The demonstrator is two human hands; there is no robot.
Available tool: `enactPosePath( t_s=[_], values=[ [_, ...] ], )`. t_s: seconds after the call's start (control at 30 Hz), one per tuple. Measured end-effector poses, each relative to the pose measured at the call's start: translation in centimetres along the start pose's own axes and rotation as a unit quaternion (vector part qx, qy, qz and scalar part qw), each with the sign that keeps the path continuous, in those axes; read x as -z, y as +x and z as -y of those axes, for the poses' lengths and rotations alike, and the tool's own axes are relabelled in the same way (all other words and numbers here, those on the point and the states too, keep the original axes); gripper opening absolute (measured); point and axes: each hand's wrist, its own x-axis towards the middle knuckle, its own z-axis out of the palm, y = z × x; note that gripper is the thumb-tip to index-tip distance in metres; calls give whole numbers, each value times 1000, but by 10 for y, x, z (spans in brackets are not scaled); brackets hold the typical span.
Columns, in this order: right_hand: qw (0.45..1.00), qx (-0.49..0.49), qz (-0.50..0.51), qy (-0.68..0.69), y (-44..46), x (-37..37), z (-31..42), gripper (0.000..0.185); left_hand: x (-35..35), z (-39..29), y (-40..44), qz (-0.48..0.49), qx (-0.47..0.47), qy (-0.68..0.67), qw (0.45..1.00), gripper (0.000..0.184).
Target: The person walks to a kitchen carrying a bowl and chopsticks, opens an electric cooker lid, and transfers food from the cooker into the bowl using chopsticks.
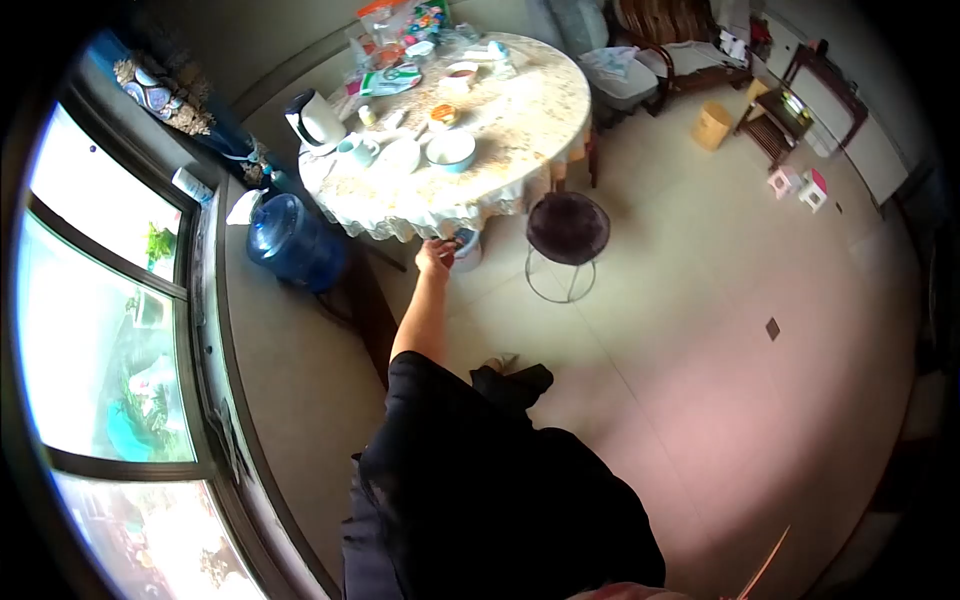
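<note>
My left hand (437, 256) reaches forward at the end of a bare forearm, just below the lace edge of the tablecloth. Its fingers are drawn together over a pale bin (467, 252) on the floor, partly under the table. Something small and dark shows by the fingertips, too small to name. At the bottom edge a sliver of reddish skin (625, 593) shows, perhaps my right hand, with its fingers out of sight. A thin, straight wooden-looking stick (766, 562) pokes up to the right of it. What holds the stick is cut off.
The round table (535, 110) bears a kettle (318, 122), a bowl (451, 151), a teal cup (357, 149) and several bags. A dark round stool (567, 229) stands right of the bin. A blue water jug (290, 240) is by the window. Wooden chairs (690, 45) stand behind.
</note>
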Motion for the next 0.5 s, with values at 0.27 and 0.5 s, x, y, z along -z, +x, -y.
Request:
enactPosePath(
  t_s=[0.27, 0.5],
  values=[
    [994, 29, 68, -87, -130, -203, -8, 42, -19, -124, 177, 1, -64, -64, 996, 62],
    [990, 16, -32, -133, -190, -263, 23, 37, -13, -131, 292, 38, 42, -45, 997, 45]
  ],
)
